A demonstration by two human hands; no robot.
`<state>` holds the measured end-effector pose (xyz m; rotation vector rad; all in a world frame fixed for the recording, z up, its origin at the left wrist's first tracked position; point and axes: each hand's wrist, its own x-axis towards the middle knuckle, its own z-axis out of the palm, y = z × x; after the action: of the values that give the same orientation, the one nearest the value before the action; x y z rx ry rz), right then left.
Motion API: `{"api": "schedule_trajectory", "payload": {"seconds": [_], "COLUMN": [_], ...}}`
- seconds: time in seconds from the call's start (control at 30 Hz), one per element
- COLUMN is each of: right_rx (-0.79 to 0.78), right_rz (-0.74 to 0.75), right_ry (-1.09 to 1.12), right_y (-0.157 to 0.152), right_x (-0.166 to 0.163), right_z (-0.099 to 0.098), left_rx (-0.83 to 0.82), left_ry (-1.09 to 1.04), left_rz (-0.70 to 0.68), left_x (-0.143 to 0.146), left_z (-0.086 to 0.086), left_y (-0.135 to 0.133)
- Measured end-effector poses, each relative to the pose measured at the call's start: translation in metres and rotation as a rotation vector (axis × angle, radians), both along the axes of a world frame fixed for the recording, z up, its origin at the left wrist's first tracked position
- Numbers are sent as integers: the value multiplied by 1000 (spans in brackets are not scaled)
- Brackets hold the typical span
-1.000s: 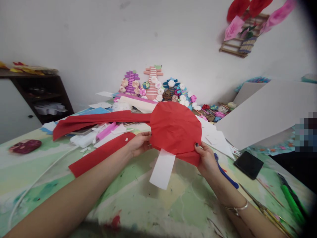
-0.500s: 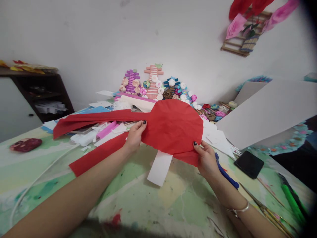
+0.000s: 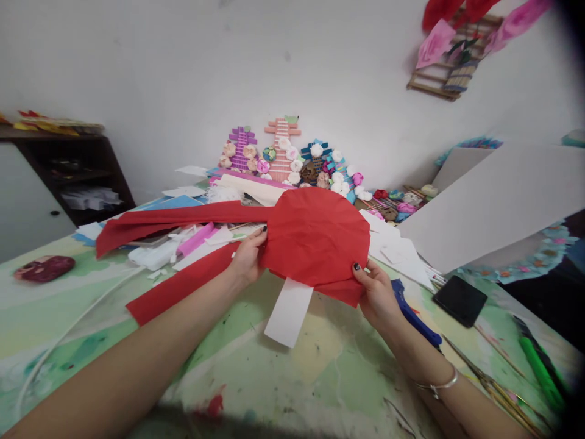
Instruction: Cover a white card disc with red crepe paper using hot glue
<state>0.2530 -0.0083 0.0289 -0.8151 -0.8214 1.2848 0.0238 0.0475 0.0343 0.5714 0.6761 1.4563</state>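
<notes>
Red paper disc [image 3: 319, 235] held up over bench [image 3: 365, 366], between hands: left edge grasped by left hand [image 3: 249, 259], lower-right edge pinched by right hand [image 3: 377, 292]. White paper strip [image 3: 290, 313] pointed toward near side, left hand nearer.

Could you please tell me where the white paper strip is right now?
In the head view, the white paper strip sticks out below the red round paper, midway across the picture, between the left hand and the right hand.
</notes>
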Motion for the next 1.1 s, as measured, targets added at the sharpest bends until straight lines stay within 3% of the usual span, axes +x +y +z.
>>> {"api": "schedule_trajectory", "payload": {"seconds": [0.47, 0.67, 0.8, 0.93, 1.1], "right_rx": [-80, -127, -129, -95, -53], "right_rz": [116, 154, 147, 112, 51], "right_ry": [7, 7, 3, 30, 27], "right_y": [-11, -14, -13, -10, -7], "right_x": [-10, -14, -13, -9, -2], "right_z": [0, -2, -2, 0, 5], "left_rx": [165, 77, 181, 279, 394], "left_ry": [42, -42, -100, 10, 59], "left_rz": [98, -54, -186, -171, -268], "left_x": [8, 9, 6, -2, -10], "left_z": [5, 11, 12, 7, 4], "left_y": [-9, -14, -14, -11, -7]}}
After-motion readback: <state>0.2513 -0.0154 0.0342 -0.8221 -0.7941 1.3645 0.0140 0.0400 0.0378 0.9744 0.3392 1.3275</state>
